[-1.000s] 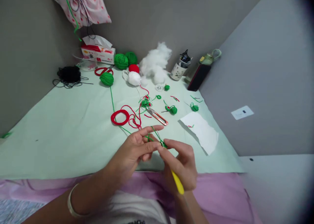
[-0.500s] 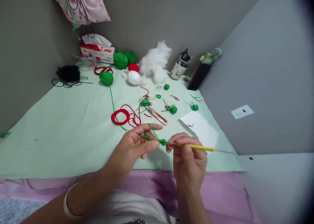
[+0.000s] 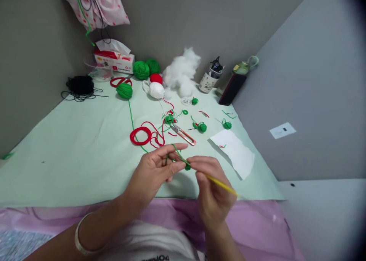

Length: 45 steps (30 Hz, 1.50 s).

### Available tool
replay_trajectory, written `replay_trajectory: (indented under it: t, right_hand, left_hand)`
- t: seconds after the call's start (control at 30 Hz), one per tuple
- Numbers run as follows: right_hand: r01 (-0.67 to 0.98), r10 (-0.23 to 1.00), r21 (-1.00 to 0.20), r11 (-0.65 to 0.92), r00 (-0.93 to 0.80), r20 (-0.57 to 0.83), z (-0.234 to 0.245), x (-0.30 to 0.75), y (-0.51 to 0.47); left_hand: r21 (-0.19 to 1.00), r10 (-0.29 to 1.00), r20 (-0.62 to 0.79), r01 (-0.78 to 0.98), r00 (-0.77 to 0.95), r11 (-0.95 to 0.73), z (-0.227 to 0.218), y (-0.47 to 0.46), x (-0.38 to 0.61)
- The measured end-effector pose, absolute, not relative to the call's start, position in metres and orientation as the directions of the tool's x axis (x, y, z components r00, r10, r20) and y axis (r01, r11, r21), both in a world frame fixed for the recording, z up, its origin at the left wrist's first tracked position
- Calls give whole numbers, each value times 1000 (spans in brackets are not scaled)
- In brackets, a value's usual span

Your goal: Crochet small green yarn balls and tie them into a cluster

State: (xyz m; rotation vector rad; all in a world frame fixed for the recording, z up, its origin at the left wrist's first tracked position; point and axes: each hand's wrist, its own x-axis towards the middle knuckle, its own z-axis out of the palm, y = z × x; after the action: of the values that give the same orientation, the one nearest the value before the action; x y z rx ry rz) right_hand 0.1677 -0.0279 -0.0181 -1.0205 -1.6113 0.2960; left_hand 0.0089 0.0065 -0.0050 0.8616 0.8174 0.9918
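Observation:
A small green crochet piece is pinched between the thumb and fingers of my left hand. Green yarn runs from it up over my raised left index finger. My right hand grips a crochet hook with a yellow handle, slanting down to the right. The hook's tip is at the green piece, hidden by my fingers. Just beyond my hands lie orange-handled thread snips and a coil of red yarn.
Small green crocheted pieces and yarn scraps are scattered mid-table. Torn white paper lies at right. Along the back stand a tissue box, green yarn balls, white stuffing, a pen cup and a bottle. Black yarn sits at left.
My right hand has shifted slightly left and turned, so the hook's handle now tilts downward to the right. The green piece has moved a little left; my left hand is nearly unchanged.

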Motion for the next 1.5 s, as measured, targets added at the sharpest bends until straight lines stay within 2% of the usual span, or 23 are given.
replay_trajectory:
  t: [0.07,0.1,0.13,0.17,0.23,0.37,0.43,0.57,0.63,0.67,0.73,0.8,0.87,0.97,1.03,1.13,1.2,1.23,1.3,1.4,1.43,1.5]
  right_hand:
    - [663,645,-432,611,-101,758,-24,168,-31]
    - [718,608,-344,605,-139,782,-26,167,-32]
    - [736,591,-315,599,-140,794,-29,167,-33]
    - [728,594,-339,596,-115,796,-30,166,-34]
    - [638,629,-478,604,-13,777,-30,165,-33]
    - [379,677,-689,618,189,712,-23,166,-29]
    - [221,732,-776,590,260,630,-19,167,-26]
    - [-91,859,-880,466,285,425,-13,170,-21]
    - [-129,887,-893,430,247,391,-13,170,-21]
    - [-86,885,-897,433,229,405,-14,169,-22]
    - [148,844,-867,476,200,498,-19,166,-25]
    - [454,769,-735,504,151,621,-26,162,-30]
    - [580,699,-626,522,131,703,-32,160,-33]
    - [554,648,-594,584,122,751,-32,162,-31]
    - [437,669,-667,604,176,722,-26,166,-27]
    - [136,775,-830,541,302,555,-16,170,-21]
    - [10,842,-880,475,286,458,-12,170,-20]
    - [29,854,-888,459,263,450,-13,169,-21]
    - [231,823,-844,484,207,529,-16,164,-24]
    - [545,702,-638,544,120,702,-23,157,-29]
    - [573,672,-601,557,114,732,-24,156,-29]
    - [524,668,-633,570,153,728,-25,155,-28]
  left_hand:
    - [858,925,-192,-402,327,320,-7,5,12]
    - [833,913,-201,-428,355,350,-8,5,13]
    - [804,895,-213,-450,393,389,-9,4,13]
    - [773,874,-227,-467,429,430,-9,4,14]
    - [721,843,-254,-489,474,492,-9,5,13]
    - [693,843,-264,-516,469,503,-5,9,10]
    - [693,846,-253,-523,470,497,-3,10,9]
    - [717,848,-233,-505,475,480,-3,9,8]
    - [767,871,-223,-472,437,433,-3,6,10]
    - [797,892,-217,-455,396,396,-3,5,12]
    - [837,929,-203,-438,310,329,-4,1,16]
    - [820,935,-207,-470,287,326,-4,-3,20]
    - [742,900,-240,-528,365,412,-4,-4,23]
    - [590,802,-283,-563,526,578,-5,0,20]
    - [541,781,-280,-580,559,609,-6,6,16]
    - [577,818,-244,-600,521,554,-6,11,12]
    - [663,856,-232,-569,462,486,-5,9,13]
    - [713,881,-227,-545,415,441,-5,7,15]
    - [786,924,-203,-508,324,351,-6,1,20]
    - [780,930,-205,-523,306,344,-7,-4,25]
    - [761,918,-220,-531,329,373,-8,-4,26]
    - [728,890,-249,-532,383,433,-7,-3,25]
